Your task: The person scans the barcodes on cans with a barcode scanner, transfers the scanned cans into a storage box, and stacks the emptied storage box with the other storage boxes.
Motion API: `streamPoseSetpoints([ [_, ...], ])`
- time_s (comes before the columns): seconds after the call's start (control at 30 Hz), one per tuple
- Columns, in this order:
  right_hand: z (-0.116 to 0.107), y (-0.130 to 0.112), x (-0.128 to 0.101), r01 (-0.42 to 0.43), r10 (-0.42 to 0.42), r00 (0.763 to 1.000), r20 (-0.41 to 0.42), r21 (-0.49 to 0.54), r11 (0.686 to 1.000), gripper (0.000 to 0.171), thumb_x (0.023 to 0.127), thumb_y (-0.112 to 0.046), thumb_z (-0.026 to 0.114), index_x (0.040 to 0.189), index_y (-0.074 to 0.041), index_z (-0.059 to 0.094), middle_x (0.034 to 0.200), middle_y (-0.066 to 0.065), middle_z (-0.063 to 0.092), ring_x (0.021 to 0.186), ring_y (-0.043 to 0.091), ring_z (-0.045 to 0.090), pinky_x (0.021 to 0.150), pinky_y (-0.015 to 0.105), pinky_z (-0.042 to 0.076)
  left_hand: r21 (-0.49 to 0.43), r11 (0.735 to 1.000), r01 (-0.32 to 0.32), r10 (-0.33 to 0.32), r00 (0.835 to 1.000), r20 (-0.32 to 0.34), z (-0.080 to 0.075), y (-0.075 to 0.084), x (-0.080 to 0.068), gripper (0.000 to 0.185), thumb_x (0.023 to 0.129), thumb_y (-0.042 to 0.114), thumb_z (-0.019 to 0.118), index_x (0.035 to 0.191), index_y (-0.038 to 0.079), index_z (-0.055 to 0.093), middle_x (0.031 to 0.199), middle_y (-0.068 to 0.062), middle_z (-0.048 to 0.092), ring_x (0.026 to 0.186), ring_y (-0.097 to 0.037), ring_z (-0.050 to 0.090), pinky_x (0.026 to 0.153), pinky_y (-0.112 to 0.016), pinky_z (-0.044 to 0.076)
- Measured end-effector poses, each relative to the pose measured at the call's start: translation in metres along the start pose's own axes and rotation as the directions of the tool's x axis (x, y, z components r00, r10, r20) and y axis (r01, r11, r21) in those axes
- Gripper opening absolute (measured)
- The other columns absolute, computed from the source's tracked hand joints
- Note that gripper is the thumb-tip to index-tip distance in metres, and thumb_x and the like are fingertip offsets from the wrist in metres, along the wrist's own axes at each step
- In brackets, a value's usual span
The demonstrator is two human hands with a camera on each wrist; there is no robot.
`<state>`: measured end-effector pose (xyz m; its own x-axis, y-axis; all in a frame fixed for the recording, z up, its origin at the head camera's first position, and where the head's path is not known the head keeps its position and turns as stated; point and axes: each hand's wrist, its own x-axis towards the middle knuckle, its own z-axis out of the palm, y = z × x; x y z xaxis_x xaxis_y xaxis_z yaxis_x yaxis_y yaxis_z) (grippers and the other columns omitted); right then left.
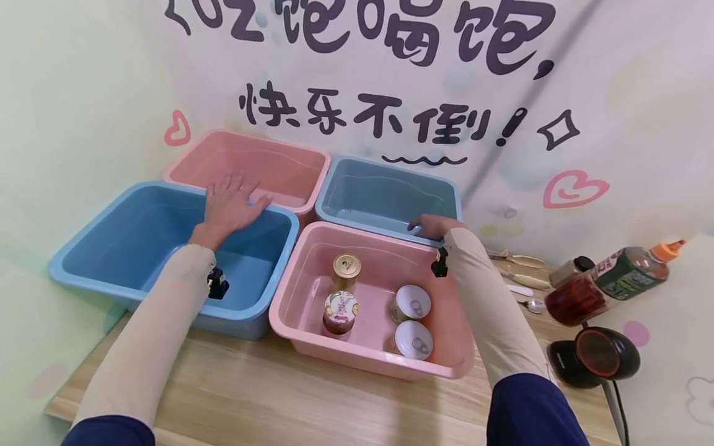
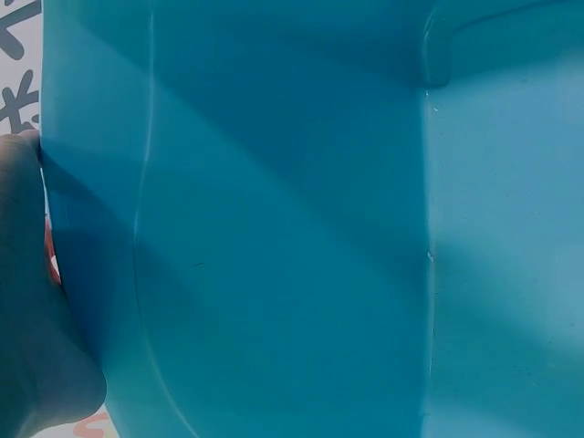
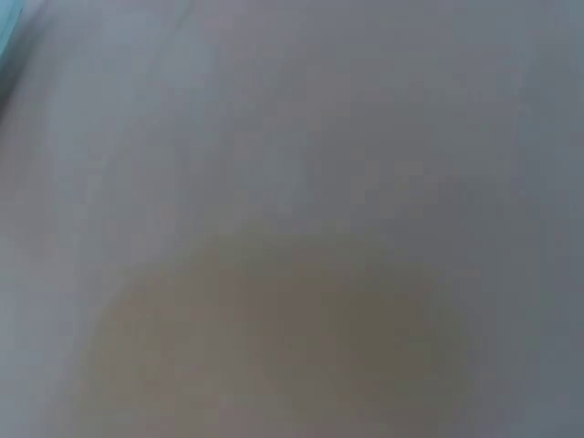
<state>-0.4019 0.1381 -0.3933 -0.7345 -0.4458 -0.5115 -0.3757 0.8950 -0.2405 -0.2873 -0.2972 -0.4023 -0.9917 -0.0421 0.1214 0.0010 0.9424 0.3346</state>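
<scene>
My left hand lies at the far rim of the front blue bin, fingers spread and extended over the back pink bin. In the left wrist view the bin's blue inner wall fills most of the picture, and part of the hand shows at the left edge. My right hand is at the near right rim of the back blue bin, its fingers bent downward. Whether they grip the rim is hidden. The right wrist view is a blurred grey-pink surface.
The front pink bin holds two jars, one gold-lidded and one with a patterned lid, and two ring-pull cans. A sauce bottle, utensils and a black device are at the right of the wooden table.
</scene>
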Motion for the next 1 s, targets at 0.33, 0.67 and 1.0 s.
streamPoseSetpoints([
  [0.33,-0.010,-0.012,-0.012,-0.022,0.025,0.993,-0.118,0.033,0.999,0.048,0.098,-0.020,0.060,0.142,-0.002,0.053,0.142,0.024,0.055,0.104,0.029,0.060,0.080,0.035,0.052,-0.008,1.000,0.003,-0.003,1.000,0.010,-0.003,0.002,-0.001,0.076,0.099,0.058,0.037,0.157,0.011,0.029,0.166,-0.022,0.014,0.153,-0.047,0.008,0.119,-0.069,-0.001],
  [0.67,-0.019,-0.017,-0.028,0.036,-0.032,0.979,-0.202,0.015,0.999,0.045,0.096,-0.019,0.065,0.138,-0.005,0.057,0.130,0.021,0.064,0.113,0.031,0.062,0.096,0.045,0.052,-0.019,1.000,-0.002,0.002,1.000,0.012,-0.003,0.002,-0.003,0.076,0.099,0.058,0.038,0.157,0.011,0.029,0.165,-0.024,0.016,0.153,-0.047,0.008,0.118,-0.071,0.000],
  [1.0,-0.025,-0.031,-0.059,0.137,-0.131,0.956,-0.262,0.006,0.991,0.042,0.095,-0.016,0.065,0.134,-0.001,0.059,0.131,0.027,0.062,0.121,0.039,0.060,0.100,0.051,0.051,-0.015,1.000,-0.005,0.005,1.000,0.012,-0.004,0.003,-0.004,0.075,0.099,0.057,0.040,0.157,0.011,0.029,0.165,-0.024,0.017,0.153,-0.047,0.008,0.119,-0.071,0.001],
])
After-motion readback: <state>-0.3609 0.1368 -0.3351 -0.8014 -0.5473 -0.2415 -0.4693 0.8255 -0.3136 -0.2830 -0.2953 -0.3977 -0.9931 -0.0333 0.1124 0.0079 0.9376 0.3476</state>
